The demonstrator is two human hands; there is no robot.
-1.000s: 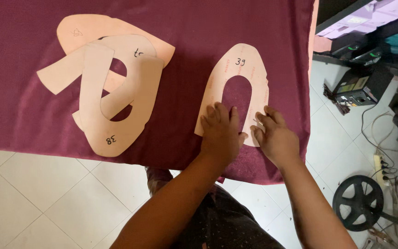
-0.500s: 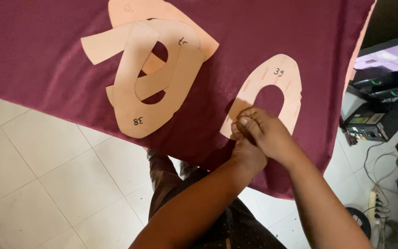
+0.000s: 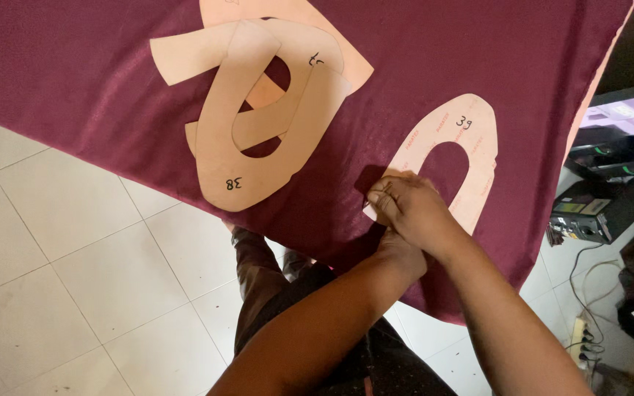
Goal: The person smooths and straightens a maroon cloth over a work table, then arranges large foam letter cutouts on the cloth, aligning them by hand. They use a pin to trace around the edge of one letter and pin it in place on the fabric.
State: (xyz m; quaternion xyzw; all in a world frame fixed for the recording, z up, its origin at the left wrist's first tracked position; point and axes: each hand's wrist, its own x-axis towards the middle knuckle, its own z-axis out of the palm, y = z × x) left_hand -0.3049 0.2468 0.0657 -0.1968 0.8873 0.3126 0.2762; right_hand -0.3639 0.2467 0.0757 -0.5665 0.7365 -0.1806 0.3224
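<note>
Fingers of the right hand (image 3: 412, 209) curl down over the lower left leg of a horseshoe-shaped cardboard pattern (image 3: 471, 158), pressing or pinching it against the maroon fabric (image 3: 97, 88); whether they grip the card's edge or only hold it flat cannot be told. The left hand (image 3: 399, 253) lies mostly hidden beneath the right, at the near edge of the cloth, and its fingers cannot be seen, so their state is unclear.

The horseshoe pattern sits near the right end of the fabric, its curved top pointing away from the person, its open end toward them. To the left, well apart from it, a pile of overlapping cardboard patterns (image 3: 258, 117) lies on the same cloth, with bare fabric between the two. The cloth's near edge runs diagonally, dropping over the person's lap.

Below that edge is a white tiled floor (image 3: 75, 293). At the far right stand electronic boxes (image 3: 596, 213) with cables (image 3: 581, 293) trailing on the tiles.
</note>
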